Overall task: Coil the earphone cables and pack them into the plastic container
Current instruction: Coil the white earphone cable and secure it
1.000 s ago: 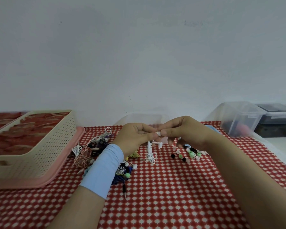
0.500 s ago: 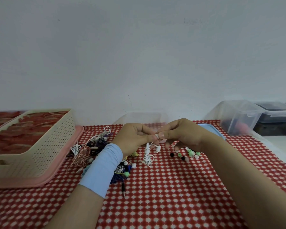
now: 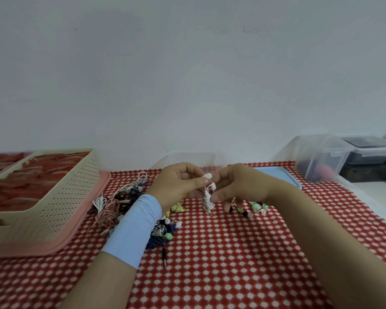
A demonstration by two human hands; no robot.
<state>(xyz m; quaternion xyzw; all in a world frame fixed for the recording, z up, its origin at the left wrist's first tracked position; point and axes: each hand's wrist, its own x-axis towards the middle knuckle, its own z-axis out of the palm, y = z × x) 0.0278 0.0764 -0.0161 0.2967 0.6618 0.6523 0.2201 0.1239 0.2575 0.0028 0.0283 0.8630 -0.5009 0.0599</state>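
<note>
Right hand (image 3: 239,188) now sits lower, beside the white earphone coil (image 3: 208,200).
Left hand (image 3: 176,186) pinches the coil's top; right-hand grip on it cannot be told.

A white earphone (image 3: 208,198), its cable wound into a tight upright bundle with the buds on top, hangs just before the clear plastic container (image 3: 188,157). Left of that container, more earphones (image 3: 118,204) lie tangled.

A basket (image 3: 54,197) sits in a tray (image 3: 54,246) at the table's (image 3: 210,253) left, a cable pile (image 3: 112,210) right of it. At centre an earphone (image 3: 207,198) hangs between left hand (image 3: 178,186) and right hand (image 3: 239,188), container (image 3: 187,158) behind, ear tips (image 3: 257,207) right, boxes (image 3: 319,157) far right.
</note>
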